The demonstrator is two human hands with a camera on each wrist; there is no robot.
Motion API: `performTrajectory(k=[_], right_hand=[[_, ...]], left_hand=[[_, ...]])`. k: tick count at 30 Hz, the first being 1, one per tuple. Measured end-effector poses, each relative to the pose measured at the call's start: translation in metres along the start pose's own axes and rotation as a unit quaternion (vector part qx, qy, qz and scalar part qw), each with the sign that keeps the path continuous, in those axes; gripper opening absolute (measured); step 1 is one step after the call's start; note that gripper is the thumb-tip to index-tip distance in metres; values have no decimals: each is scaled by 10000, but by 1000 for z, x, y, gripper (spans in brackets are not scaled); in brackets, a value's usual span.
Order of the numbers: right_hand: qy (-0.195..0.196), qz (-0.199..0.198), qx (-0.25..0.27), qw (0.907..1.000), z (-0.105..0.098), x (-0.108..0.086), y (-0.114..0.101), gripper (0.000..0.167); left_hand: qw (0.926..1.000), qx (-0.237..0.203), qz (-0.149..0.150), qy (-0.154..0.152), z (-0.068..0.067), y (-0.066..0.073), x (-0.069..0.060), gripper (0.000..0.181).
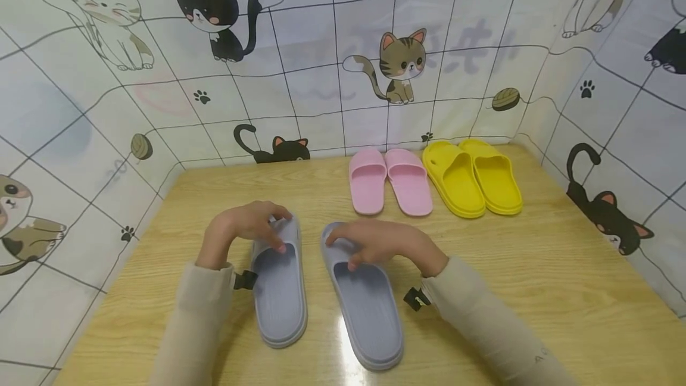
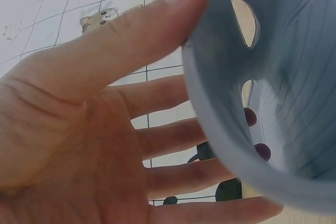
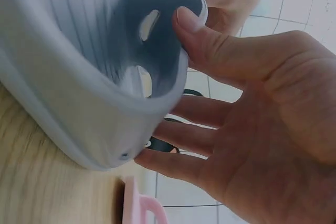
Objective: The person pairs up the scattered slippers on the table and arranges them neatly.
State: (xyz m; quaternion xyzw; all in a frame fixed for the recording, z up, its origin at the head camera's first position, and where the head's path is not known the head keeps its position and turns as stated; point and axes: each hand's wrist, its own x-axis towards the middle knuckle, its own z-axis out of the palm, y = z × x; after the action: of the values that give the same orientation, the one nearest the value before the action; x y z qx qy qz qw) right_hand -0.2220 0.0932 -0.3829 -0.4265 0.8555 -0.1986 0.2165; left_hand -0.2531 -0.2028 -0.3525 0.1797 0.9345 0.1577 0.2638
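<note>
We have the left gray slipper (image 1: 280,299) and the right gray slipper (image 1: 370,308) side by side at the front of the table (image 1: 514,279), a gap between them, toes pointing to the back. The left one stands nearly straight; the right one slants, its heel swung out to the right, so they are not yet parallel.

Our left hand (image 1: 256,223) pinches the left one at its strap, thumb inside the foot opening, fingers over the outside. Our right hand (image 1: 379,239) pinches the other in the same way, thumb under the upper, fingers outside. We cannot tell whether either sole is lifted at all.

We judge the step in hand to be taking hold of both together, to shift or line them up. The next move seems to call for a firm, even pinch on each, and a turn of the slanted one.

Farther back on the table sit the pink slippers (image 1: 368,189) and, just right of them, the yellow slippers (image 1: 465,186), near the cat-printed wall covering (image 1: 316,97).
</note>
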Motion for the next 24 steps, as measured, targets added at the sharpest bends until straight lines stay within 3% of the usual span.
performTrajectory(k=[5, 10, 18, 24], right_hand=[[144, -113, 157, 9997, -1, 14, 7, 61], [357, 82, 282, 9989, -3, 31, 10, 65], [1187, 475, 726, 9891, -1, 54, 15, 73], [1970, 373, 401, 9789, 1, 63, 20, 34]], left_hand=[[10000, -5, -17, 40, 1, -1, 1, 77], [9999, -30, -73, 84, 1, 0, 1, 76], [9997, -75, -26, 215, 1, 0, 3, 74], [9995, -103, 92, 297, 3, 0, 6, 69]])
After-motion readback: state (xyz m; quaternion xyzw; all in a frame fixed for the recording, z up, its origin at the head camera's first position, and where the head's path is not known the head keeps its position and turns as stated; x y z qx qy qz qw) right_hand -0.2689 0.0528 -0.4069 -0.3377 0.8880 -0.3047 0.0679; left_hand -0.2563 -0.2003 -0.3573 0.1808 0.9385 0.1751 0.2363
